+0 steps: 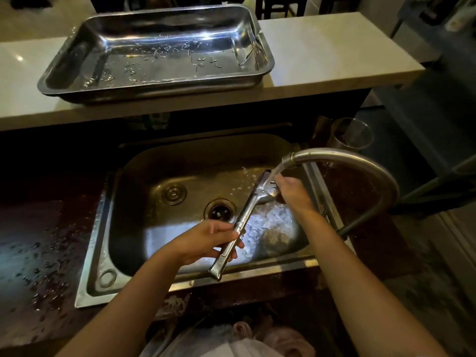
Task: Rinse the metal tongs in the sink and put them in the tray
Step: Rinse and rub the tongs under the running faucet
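The metal tongs are held slanted over the steel sink, handle end near the front rim, jaws up under the running water. My left hand grips the tongs around the handle. At the jaw end, my right hand closes its fingers on the lower jaw right below the faucet spout. The steel tray sits on the pale raised counter behind the sink, wet inside with nothing in it.
The curved faucet arches over the sink's right side. A clear glass stands behind it. The drain is mid-basin. The dark countertop on the left is wet with droplets. A white plastic bag lies below.
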`<state>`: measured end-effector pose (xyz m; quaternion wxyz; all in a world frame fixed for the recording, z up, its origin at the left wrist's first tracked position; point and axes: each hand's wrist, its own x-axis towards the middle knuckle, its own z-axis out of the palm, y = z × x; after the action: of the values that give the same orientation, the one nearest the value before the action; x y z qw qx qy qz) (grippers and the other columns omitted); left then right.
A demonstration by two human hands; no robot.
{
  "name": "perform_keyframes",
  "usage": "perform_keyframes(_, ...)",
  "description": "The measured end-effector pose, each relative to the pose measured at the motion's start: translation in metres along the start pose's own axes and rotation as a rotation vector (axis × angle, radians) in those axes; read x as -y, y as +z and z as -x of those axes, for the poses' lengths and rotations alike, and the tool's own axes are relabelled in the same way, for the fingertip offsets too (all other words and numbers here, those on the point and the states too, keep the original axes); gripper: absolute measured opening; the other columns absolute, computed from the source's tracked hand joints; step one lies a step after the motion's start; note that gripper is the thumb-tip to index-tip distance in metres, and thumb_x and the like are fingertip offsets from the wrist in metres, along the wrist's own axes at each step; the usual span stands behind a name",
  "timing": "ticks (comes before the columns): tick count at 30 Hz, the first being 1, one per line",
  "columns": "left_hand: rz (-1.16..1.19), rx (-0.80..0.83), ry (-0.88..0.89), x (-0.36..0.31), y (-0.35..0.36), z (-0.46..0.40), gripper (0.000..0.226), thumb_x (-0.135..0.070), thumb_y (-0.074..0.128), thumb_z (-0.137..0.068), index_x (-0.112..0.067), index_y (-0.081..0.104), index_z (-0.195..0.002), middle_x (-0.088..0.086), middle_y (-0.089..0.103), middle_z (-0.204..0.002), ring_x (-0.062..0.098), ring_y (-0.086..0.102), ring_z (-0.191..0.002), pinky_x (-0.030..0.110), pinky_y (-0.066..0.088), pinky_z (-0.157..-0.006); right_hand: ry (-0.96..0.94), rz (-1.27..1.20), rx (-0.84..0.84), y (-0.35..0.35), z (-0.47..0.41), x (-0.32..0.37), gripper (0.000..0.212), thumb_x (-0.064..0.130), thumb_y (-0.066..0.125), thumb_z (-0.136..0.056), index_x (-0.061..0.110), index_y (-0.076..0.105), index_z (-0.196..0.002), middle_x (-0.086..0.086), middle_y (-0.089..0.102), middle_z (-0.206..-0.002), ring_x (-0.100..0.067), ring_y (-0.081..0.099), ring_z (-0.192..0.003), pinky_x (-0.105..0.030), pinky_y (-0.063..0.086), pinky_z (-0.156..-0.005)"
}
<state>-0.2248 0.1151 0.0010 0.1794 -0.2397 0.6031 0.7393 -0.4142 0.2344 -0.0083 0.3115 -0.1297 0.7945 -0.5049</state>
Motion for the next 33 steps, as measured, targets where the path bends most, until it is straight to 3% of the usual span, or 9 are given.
perform_keyframes(5, 0.025, -0.012, -0.012, 0.001, -0.002, 0.001, 0.019, -0.012, 0.05, -0.092, -0.012, 0.065, -0.104, -0.003, 0.073, -0.078, 0.014, 0.066, -0.064, 0.025, 0.057, -0.063, 0.028, 0.114, 0.109, 0.005, 0.0, -0.007, 0.083, 0.049, 0.073, -0.069, 0.007, 0.044, -0.135, -0.012, 0.053, -0.133, -0.027, 0.051, -0.117, -0.029, 0.041, -0.079)
perform_keyframes(10, 0.02, -0.003, -0.002, 0.002, 0.0, 0.003, 0.019, -0.01, 0.05, -0.092, -0.01, 0.064, -0.105, -0.002, 0.072, -0.078, 0.015, 0.066, -0.065, 0.026, 0.058, -0.064, -0.049, 0.014, -0.07, 0.008, -0.002, 0.004, 0.047, 0.031, 0.054, -0.09, -0.015, 0.058, -0.095, -0.012, 0.048, -0.061, -0.021, 0.045, -0.057, -0.03, 0.037, -0.057)
perform_keyframes(13, 0.005, -0.009, 0.002, 0.001, -0.002, 0.003, 0.017, -0.013, 0.05, -0.092, -0.008, 0.065, -0.1, -0.002, 0.072, -0.077, 0.014, 0.066, -0.064, 0.025, 0.056, -0.063, 0.011, -0.015, -0.099, 0.005, -0.005, 0.004, 0.052, 0.041, 0.04, -0.095, -0.005, 0.062, -0.088, -0.016, 0.054, -0.072, -0.019, 0.049, -0.065, -0.03, 0.037, -0.062)
perform_keyframes(15, -0.003, -0.124, 0.005, 0.003, 0.0, 0.0, 0.015, -0.013, 0.052, -0.091, -0.009, 0.065, -0.098, 0.002, 0.071, -0.079, 0.014, 0.065, -0.063, 0.023, 0.057, -0.061, 0.063, 0.024, -0.091, 0.005, -0.005, 0.002, 0.056, 0.047, 0.033, -0.095, 0.0, 0.063, -0.101, -0.019, 0.064, -0.101, -0.026, 0.059, -0.087, -0.035, 0.046, -0.079)
perform_keyframes(17, -0.112, -0.379, 0.03, 0.008, 0.004, -0.006, 0.018, -0.011, 0.057, -0.088, -0.01, 0.064, -0.105, 0.008, 0.068, -0.081, 0.019, 0.064, -0.066, 0.03, 0.057, -0.063, 0.075, 0.109, -0.141, 0.006, -0.003, -0.001, 0.052, 0.052, 0.038, -0.092, 0.005, 0.063, -0.091, -0.013, 0.063, -0.096, -0.025, 0.059, -0.083, -0.033, 0.046, -0.071)
perform_keyframes(21, -0.773, -0.744, 0.259, 0.016, 0.005, -0.008, 0.033, -0.016, 0.067, -0.08, -0.019, 0.063, -0.113, 0.006, 0.069, -0.086, 0.016, 0.057, -0.068, 0.025, 0.042, -0.059, 0.242, -0.118, -0.055, 0.022, 0.008, -0.001, 0.048, 0.063, 0.059, -0.073, 0.015, 0.058, -0.082, -0.011, 0.067, -0.104, -0.024, 0.065, -0.089, -0.04, 0.055, -0.083)
perform_keyframes(25, -1.188, -0.705, 0.372, 0.023, 0.008, -0.01, 0.051, -0.024, 0.064, -0.082, -0.02, 0.048, -0.13, 0.009, 0.068, -0.102, 0.028, 0.064, -0.084, 0.031, 0.044, -0.061, 0.286, -0.388, -0.044, 0.03, 0.014, -0.004, 0.069, 0.05, 0.071, -0.071, 0.01, 0.05, -0.123, -0.011, 0.061, -0.123, -0.026, 0.062, -0.104, -0.033, 0.057, -0.078)
perform_keyframes(29, -1.31, -0.697, 0.368, 0.025, 0.011, -0.016, 0.054, -0.025, 0.065, -0.082, -0.021, 0.045, -0.132, 0.008, 0.068, -0.099, 0.029, 0.064, -0.083, 0.031, 0.043, -0.057, 0.335, -0.598, -0.072, 0.03, 0.012, -0.008, 0.04, 0.027, 0.069, -0.08, 0.007, 0.054, -0.111, -0.014, 0.066, -0.104, -0.023, 0.068, -0.085, -0.033, 0.057, -0.074)
perform_keyframes(33, -0.844, -0.486, 0.238, 0.019, 0.007, -0.021, 0.036, -0.029, 0.056, -0.088, -0.023, 0.055, -0.123, 0.0, 0.07, -0.108, 0.02, 0.066, -0.087, 0.031, 0.052, -0.073, 0.32, -0.777, -0.124, 0.032, 0.009, -0.005, 0.041, 0.006, 0.054, -0.089, -0.002, 0.044, -0.127, -0.017, 0.062, -0.099, -0.024, 0.064, -0.079, -0.032, 0.054, -0.07)
